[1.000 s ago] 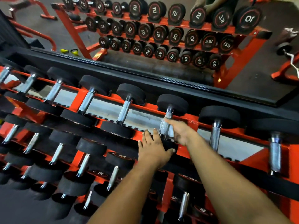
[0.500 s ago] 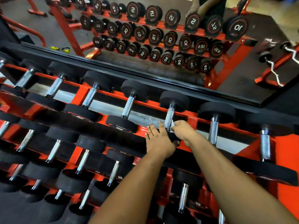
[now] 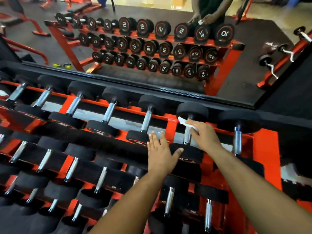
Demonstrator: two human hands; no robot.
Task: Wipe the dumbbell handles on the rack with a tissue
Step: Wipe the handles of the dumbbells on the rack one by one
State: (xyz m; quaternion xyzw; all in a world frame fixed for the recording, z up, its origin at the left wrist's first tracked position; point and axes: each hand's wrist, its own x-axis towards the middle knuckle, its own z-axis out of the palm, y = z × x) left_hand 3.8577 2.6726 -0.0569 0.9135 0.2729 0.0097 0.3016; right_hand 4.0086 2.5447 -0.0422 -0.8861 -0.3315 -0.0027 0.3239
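Note:
Black dumbbells with chrome handles lie in rows on a red rack (image 3: pixel 170 127). My right hand (image 3: pixel 205 136) holds a white tissue (image 3: pixel 183 121) against the upper end of one chrome handle (image 3: pixel 186 137) in the top row. My left hand (image 3: pixel 160 153) rests flat, fingers straight, on the black near head (image 3: pixel 190 153) of that same dumbbell. Another handle (image 3: pixel 146 119) lies just to the left and one more handle (image 3: pixel 237 141) just to the right.
A wall mirror (image 3: pixel 253 68) behind the rack reflects the rack, numbered dumbbell ends and a person's hands with a tissue. Lower rack tiers hold several more dumbbells (image 3: pixel 72 168). A red upright (image 3: pixel 265 157) stands at the right.
My right hand with the tissue has slid from the lower part of the handle up to its far end. My left hand stays flat on the near head.

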